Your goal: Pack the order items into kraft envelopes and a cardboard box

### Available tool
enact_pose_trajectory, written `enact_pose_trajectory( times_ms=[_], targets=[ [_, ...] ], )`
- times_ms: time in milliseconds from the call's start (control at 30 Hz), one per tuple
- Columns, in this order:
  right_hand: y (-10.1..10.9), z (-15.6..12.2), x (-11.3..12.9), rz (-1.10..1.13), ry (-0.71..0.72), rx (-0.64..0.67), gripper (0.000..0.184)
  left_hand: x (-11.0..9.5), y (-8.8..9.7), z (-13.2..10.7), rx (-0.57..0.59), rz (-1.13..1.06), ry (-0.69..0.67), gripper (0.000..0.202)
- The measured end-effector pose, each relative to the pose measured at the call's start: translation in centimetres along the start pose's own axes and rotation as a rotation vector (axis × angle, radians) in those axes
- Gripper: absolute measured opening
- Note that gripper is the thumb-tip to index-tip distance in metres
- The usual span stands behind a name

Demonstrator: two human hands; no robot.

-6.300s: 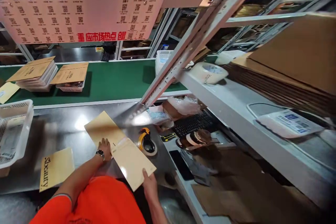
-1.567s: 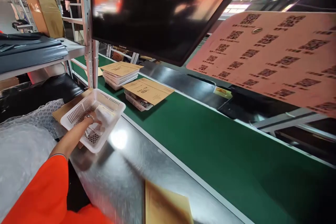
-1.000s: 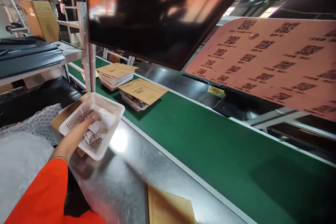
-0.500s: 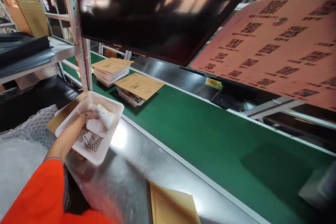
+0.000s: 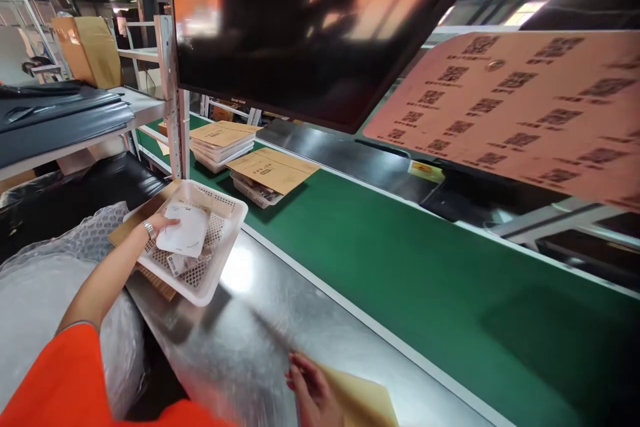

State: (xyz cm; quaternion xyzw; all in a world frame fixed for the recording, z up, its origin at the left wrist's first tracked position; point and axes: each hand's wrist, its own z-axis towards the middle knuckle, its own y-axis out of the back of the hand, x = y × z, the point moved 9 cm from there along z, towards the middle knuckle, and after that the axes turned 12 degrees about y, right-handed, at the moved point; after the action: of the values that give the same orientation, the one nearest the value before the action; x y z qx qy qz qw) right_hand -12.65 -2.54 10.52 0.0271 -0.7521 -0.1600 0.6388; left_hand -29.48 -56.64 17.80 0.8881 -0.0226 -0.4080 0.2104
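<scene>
My left hand [image 5: 161,221] reaches over a white perforated plastic basket [image 5: 231,227]. It grips a flat white packet [image 5: 186,230], thumb lying on top and the other fingers hidden beneath. Below the packet, small clear bags with a printed label [image 5: 181,263] lie in the basket. At the bottom edge of the view is my right hand [image 5: 317,392], its fingers curled together at the left edge of a kraft envelope [image 5: 363,397] on the metal table [image 5: 250,340]. The envelope's lower part is cut off by the frame.
Beyond the table runs a green conveyor belt [image 5: 380,253], carrying stacked baskets [image 5: 213,159] and another basket [image 5: 250,192], both topped by kraft envelopes. Bubble wrap [image 5: 85,233] is at left. A monitor [image 5: 300,60] and a pink board of codes [image 5: 510,107] hang above.
My left hand has drawn the white packet up and left, and it now lies flatter in view. My right hand has appeared at the kraft envelope. The camera view has tilted slightly upward.
</scene>
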Motion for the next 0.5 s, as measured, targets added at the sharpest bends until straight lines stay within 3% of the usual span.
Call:
enact_pose_trajectory(
  times_ms=[133, 267, 367, 433, 500],
  targets=[
    [-4.4, 0.2, 4.6, 0.158, 0.109, 0.122, 0.052, -1.0, -1.0, -2.4, 0.065, -0.103, -0.073, 0.056],
    [-7.5, -0.2, 8.1, 0.279, 0.208, 0.182, 0.063, -2.5, -5.2, -6.3, 0.124, -0.127, -0.165, 0.05],
    [-8.3, -0.4, 9.0, 0.314, 0.22, 0.177, 0.091, -3.1, -11.1, -11.2, 0.203, -0.07, -0.271, 0.034],
    [-8.0, -0.7, 8.8, 0.27, 0.222, 0.166, 0.105, -2.8, -16.4, -15.5, 0.278, 0.048, -0.382, 0.029],
    [-7.3, -1.3, 7.7, 0.261, 0.222, 0.159, 0.107, -1.9, -22.6, -20.5, 0.336, 0.296, -0.575, 0.031]
  ],
)
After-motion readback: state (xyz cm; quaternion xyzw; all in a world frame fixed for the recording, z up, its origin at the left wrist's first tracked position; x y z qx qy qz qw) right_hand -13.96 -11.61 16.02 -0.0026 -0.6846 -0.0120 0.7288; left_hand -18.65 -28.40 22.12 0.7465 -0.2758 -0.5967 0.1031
